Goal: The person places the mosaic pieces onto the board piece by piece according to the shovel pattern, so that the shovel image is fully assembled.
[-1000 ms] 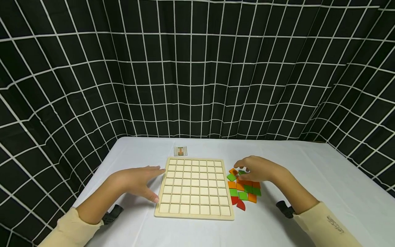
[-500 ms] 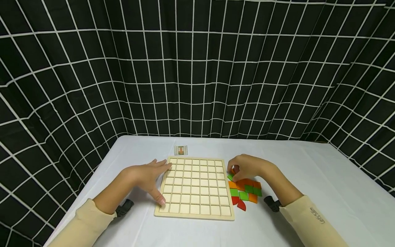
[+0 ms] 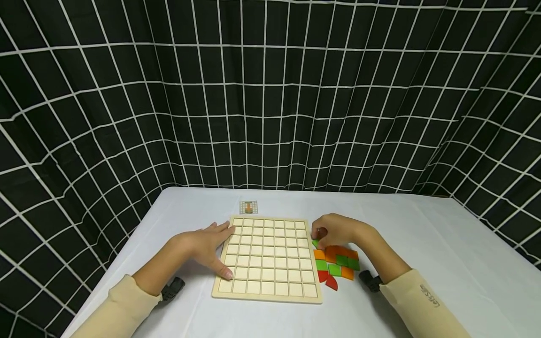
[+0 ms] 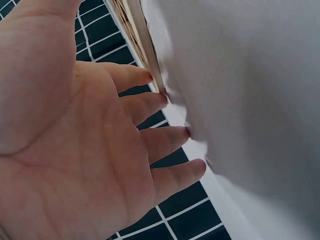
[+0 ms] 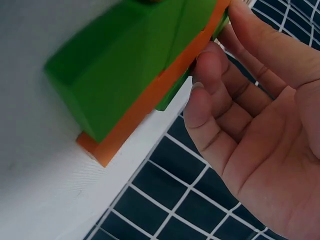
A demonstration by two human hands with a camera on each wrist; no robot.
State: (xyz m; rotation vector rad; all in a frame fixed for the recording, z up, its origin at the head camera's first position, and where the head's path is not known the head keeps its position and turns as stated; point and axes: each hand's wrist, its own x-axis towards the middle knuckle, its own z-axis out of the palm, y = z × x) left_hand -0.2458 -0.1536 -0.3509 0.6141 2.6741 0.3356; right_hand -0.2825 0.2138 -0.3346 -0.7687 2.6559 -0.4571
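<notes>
My left hand (image 3: 200,249) lies with fingers spread on the left rim of a pale wooden grid board (image 3: 270,298). In the left wrist view, its straight fingers reach the board's edge (image 4: 145,45) and the white cloth. Right of the board, my right hand (image 3: 338,229) bends over a pile of flat coloured tiles. Its thumb and forefinger appear to pinch a green tile (image 3: 315,243), partly hidden by the hand. Other green tiles (image 5: 125,65) and orange tiles (image 5: 145,102) lie stacked near its curled fingers in the right wrist view.
Two red rounded pieces (image 3: 331,283) lie at the pile's near end, beside an orange tile (image 3: 347,273). Behind the board is a small pattern card (image 3: 248,207). White cloth (image 3: 401,220) covers the table; a black curtain (image 3: 270,117) with white grid lines surrounds it.
My left hand has moved right onto the board's rim. My right hand has shifted slightly left over the pile, and its thumb and forefinger have closed around the green tile.
</notes>
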